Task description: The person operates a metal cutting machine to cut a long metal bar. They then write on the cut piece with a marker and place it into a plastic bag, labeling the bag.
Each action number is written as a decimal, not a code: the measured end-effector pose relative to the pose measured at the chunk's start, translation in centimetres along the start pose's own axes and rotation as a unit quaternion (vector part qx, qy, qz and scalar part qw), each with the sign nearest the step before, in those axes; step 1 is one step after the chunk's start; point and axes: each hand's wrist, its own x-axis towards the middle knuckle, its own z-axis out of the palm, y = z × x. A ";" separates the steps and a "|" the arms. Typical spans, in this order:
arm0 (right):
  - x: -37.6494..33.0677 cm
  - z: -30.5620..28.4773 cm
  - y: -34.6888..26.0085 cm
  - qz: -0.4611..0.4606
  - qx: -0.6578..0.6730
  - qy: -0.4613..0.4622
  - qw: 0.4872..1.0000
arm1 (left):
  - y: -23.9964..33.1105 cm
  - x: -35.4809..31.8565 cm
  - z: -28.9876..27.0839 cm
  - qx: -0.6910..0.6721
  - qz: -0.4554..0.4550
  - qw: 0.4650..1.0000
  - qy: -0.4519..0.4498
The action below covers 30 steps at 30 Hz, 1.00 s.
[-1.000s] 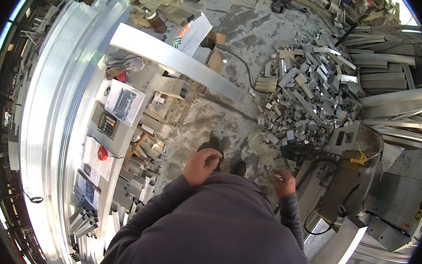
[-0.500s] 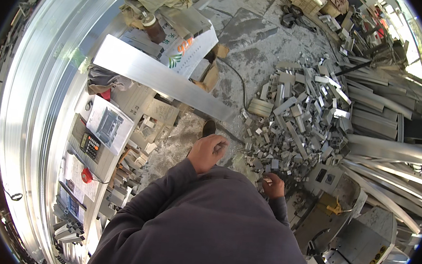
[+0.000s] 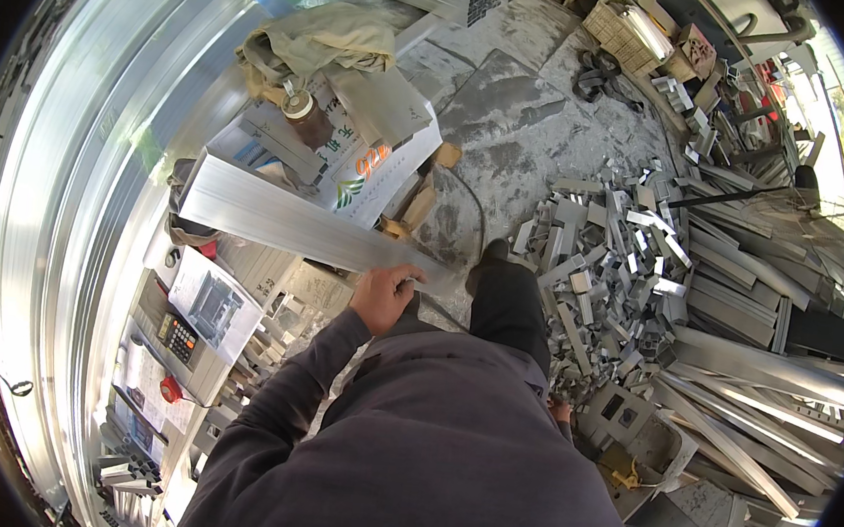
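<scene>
the left hand, at frame centre, has its fingers curled over the near end of a long aluminium profile running to the centre left. the right hand is mostly hidden at the body's right edge, finger state indeterminable, beside the pile of aluminium offcuts.

- Long aluminium bar: plain pale silver, bright sheen.
- Heap of short aluminium offcuts: silver-grey.
- Person's sweater sleeve: dark grey-purple.
- Crumpled cloth rag: olive-khaki.
- Round button on the control box: red.
- Concrete floor: mottled grey, dusty.
- Paper sack: white with orange and green print.
</scene>
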 end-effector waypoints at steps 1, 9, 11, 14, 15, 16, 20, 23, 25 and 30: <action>2.2 0.4 -0.5 0.014 -0.010 -0.004 1.000 | 0.1 1.3 0.3 -0.003 0.004 1.000 0.011; 28.2 -4.4 -13.5 -0.071 -0.086 -0.065 0.992 | 2.7 16.6 2.7 -0.007 -0.101 0.991 0.091; 35.1 -8.6 -18.3 -0.007 0.058 -0.139 0.989 | 5.1 21.7 2.8 0.018 -0.126 0.985 0.113; 43.2 -15.3 -24.4 0.101 0.212 -0.197 0.952 | 10.8 30.1 3.5 0.031 -0.171 0.976 0.132; 46.1 -17.4 -26.2 0.118 0.213 -0.170 0.955 | 12.5 33.1 3.7 0.028 -0.129 0.983 0.132; 48.9 -19.2 -28.0 0.075 0.218 -0.176 0.957 | 14.0 36.0 3.9 0.025 -0.119 0.985 0.118; 57.7 -26.2 -31.2 0.063 0.334 -0.215 0.916 | 17.9 44.6 4.5 0.088 -0.096 0.986 0.104; 62.8 -30.2 -33.2 0.074 0.211 -0.087 0.971 | 19.3 48.9 4.2 0.108 -0.100 0.984 0.098; 65.5 -32.3 -34.0 0.071 0.212 -0.089 0.971 | 19.5 50.8 3.6 0.102 -0.131 0.983 0.081; 69.6 -33.7 -36.3 0.065 0.219 -0.108 0.968 | 18.9 54.5 3.1 0.120 -0.098 0.982 0.112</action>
